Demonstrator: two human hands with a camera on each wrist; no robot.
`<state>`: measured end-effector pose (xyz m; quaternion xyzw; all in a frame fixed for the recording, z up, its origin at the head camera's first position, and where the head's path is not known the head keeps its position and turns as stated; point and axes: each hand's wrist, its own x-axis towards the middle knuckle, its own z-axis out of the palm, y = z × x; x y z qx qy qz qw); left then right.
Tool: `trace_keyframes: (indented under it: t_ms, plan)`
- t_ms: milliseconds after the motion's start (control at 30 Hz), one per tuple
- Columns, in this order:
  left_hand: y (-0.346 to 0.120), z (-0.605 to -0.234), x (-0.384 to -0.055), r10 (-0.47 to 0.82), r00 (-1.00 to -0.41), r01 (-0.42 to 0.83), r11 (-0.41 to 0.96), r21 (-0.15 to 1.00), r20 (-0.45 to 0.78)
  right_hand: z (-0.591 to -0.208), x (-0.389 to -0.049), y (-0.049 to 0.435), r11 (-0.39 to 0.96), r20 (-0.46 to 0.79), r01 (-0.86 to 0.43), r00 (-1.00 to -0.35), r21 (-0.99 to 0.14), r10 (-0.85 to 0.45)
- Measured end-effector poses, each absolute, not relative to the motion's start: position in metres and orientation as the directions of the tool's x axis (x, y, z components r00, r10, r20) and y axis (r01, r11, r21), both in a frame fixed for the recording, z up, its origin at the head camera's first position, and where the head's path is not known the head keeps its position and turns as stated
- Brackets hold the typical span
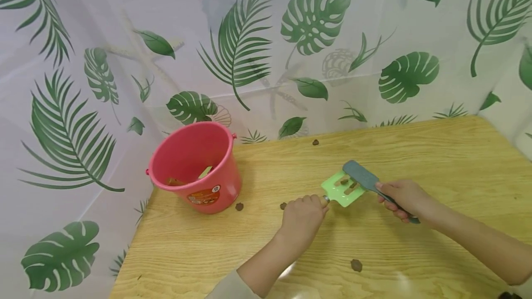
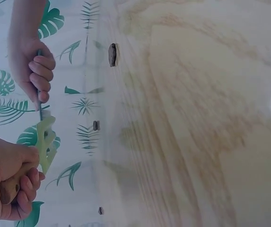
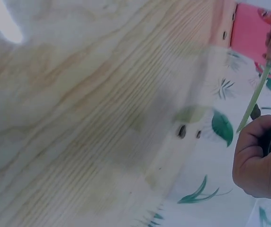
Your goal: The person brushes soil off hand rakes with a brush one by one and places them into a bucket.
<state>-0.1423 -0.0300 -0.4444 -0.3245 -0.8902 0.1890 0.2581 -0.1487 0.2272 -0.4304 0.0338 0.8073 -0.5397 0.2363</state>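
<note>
My left hand (image 1: pixel 305 219) grips the wooden handle of a lime-green slotted turner (image 1: pixel 346 201); the left wrist view shows the fingers curled round that handle (image 2: pixel 11 189). The turner's blade is held above the table, with brown patches showing at its slots. From the right, my right hand (image 1: pixel 405 196) holds a grey flat-headed spatula (image 1: pixel 360 175) by its handle. The spatula's head overlaps the far right part of the green blade in the head view. In the right wrist view the turner (image 3: pixel 256 97) appears edge-on, beside the right hand (image 3: pixel 258 158).
A pink bucket (image 1: pixel 226 176) stands at the left of the wooden table (image 1: pixel 415 160), with a green piece and brownish things inside. Several small brown pieces lie scattered about, one near the front (image 1: pixel 356 265) and one beside the bucket (image 1: pixel 239 206). A leaf-print curtain (image 1: pixel 257 119) hangs behind.
</note>
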Motion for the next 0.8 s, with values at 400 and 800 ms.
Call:
trace_keyframes:
  t_ms: [400,800]
  plan:
    - [-0.040,-0.447,-0.139,0.675,-0.642,0.462,0.719,-0.519,0.364,-0.431,-0.155,0.243,0.378,-0.432,0.342,-0.882,-0.860,-0.186]
    - [-0.044,-0.448,-0.139,0.667,-0.670,0.483,0.725,-0.492,0.326,-0.429,-0.153,0.248,0.359,-0.428,0.343,-0.884,-0.868,-0.190]
